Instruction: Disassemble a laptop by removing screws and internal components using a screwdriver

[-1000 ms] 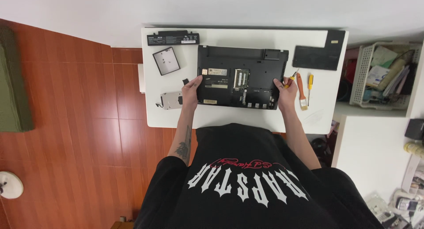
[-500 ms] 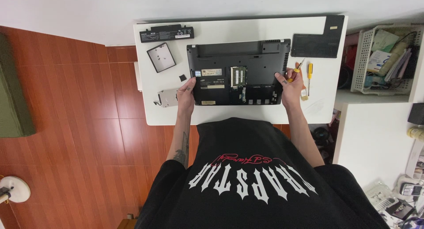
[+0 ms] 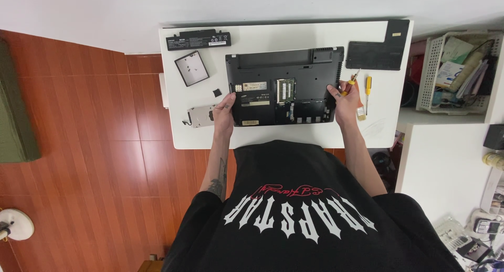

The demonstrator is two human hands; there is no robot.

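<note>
- The person's black T-shirt [image 3: 294, 209] fills the near foreground, both bare forearms reaching forward over the near edge of the white tabletop [image 3: 273, 138].
- The left hand [image 3: 224, 113] grips the near left corner of the laptop base [image 3: 283, 85], fingers curled over its left edge.
- The right hand [image 3: 346, 97] clasps the right edge of the laptop base, thumb on top; it seems to hold a small screwdriver [image 3: 350, 82] as well, though that is hard to tell.
- The laptop base lies bottom-up in the middle of the tabletop, its service bay uncovered with memory modules showing.
- Just left of the left hand lies a silver drive [image 3: 199, 116], near the tabletop's left edge.
- Right of the right hand lie a yellow-handled screwdriver [image 3: 368, 88] and a small brush [image 3: 361, 112].
- Farther back on the left sit a tiny black piece [image 3: 217, 92] and a square grey-faced cover [image 3: 191, 68].
- In the far left corner lies a long black battery [image 3: 198, 40].
- In the far right corner lies a black cover panel [image 3: 379, 49].
- Beyond the tabletop's right edge stands a white basket [image 3: 430, 67] of papers.
</note>
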